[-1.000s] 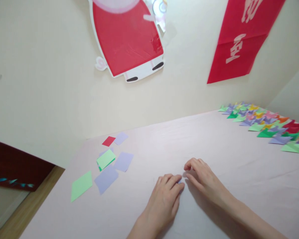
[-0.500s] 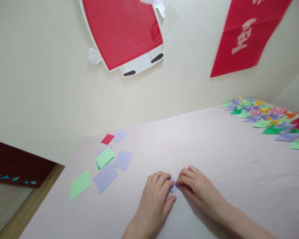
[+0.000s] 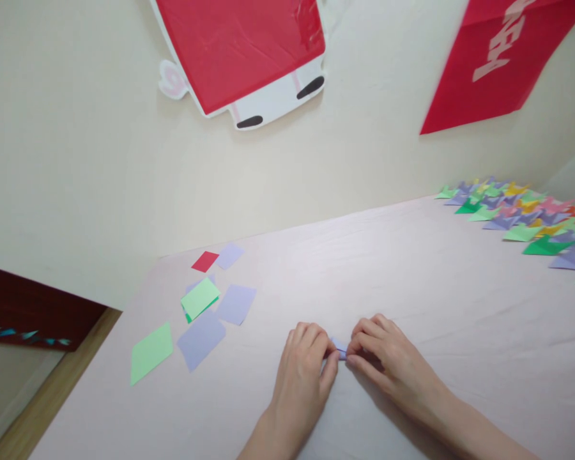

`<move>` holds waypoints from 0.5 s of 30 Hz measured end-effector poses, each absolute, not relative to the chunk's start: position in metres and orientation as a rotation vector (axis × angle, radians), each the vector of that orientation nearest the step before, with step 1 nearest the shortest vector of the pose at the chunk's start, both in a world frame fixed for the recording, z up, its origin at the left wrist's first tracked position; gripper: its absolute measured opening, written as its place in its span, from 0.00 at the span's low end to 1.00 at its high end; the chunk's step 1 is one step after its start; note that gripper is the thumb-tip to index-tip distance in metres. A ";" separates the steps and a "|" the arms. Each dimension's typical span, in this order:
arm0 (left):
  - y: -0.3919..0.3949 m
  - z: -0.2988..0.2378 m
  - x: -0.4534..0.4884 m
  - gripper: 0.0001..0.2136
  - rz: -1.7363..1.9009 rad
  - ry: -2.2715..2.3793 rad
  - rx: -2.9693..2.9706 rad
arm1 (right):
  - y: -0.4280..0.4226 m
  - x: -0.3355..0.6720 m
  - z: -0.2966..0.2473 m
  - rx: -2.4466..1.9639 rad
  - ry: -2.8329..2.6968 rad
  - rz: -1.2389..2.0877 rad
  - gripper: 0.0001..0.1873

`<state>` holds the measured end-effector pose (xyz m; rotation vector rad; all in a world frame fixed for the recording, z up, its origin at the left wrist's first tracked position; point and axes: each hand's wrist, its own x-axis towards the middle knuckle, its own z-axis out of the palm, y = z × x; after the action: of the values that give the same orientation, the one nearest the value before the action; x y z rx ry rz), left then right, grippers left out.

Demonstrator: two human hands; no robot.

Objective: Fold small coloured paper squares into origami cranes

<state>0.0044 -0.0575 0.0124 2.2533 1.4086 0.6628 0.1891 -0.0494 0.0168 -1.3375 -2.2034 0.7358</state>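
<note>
Left hand (image 3: 301,370) closed onto paper (image 3: 339,345) (lilac).

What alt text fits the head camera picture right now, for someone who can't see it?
A person's left hand and right hand hold a small purple paper piece on a pale surface. Loose colored sheets lie leftward; many folded paper shapes sit far right.
</note>
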 end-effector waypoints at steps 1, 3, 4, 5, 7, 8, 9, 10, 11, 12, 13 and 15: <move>-0.057 0.012 0.005 0.07 0.649 1.430 2.240 | -0.049 0.189 0.016 -1.353 -2.197 0.726 0.08; -0.056 0.011 0.006 0.06 0.616 1.466 2.243 | -0.048 0.188 0.014 -1.373 -2.196 0.705 0.08; -0.056 0.011 0.007 0.06 0.600 1.481 2.251 | -0.048 0.188 0.014 -1.379 -2.199 0.696 0.07; -0.055 0.011 0.007 0.06 0.581 1.494 2.259 | -0.048 0.188 0.013 -1.385 -2.204 0.688 0.07; -0.054 0.011 0.008 0.06 0.541 1.520 2.273 | -0.048 0.187 0.012 -1.394 -2.210 0.683 0.07; -0.053 0.011 0.009 0.06 0.522 1.536 2.280 | -0.048 0.187 0.011 -1.396 -2.212 0.682 0.07; -0.053 0.011 0.010 0.06 0.503 1.555 2.289 | -0.048 0.187 0.011 -1.398 -2.213 0.678 0.07; -0.053 0.011 0.011 0.06 0.483 1.574 2.301 | -0.048 0.186 0.010 -1.403 -2.214 0.669 0.07; -0.052 0.011 0.011 0.06 0.462 1.590 2.316 | -0.048 0.185 0.010 -1.409 -2.215 0.653 0.07; -0.052 0.010 0.012 0.06 0.444 1.601 2.334 | -0.048 0.185 0.010 -1.416 -2.217 0.633 0.07; -0.052 0.010 0.013 0.05 0.430 1.608 2.352 | -0.048 0.184 0.009 -1.424 -2.219 0.608 0.07; -0.052 0.009 0.013 0.05 0.410 1.617 2.387 | -0.048 0.182 0.008 -1.436 -2.224 0.566 0.07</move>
<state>0.0133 -0.0521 0.0091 2.3867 1.6166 0.4095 0.1822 -0.0479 0.0080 -1.4358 -2.2237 0.5661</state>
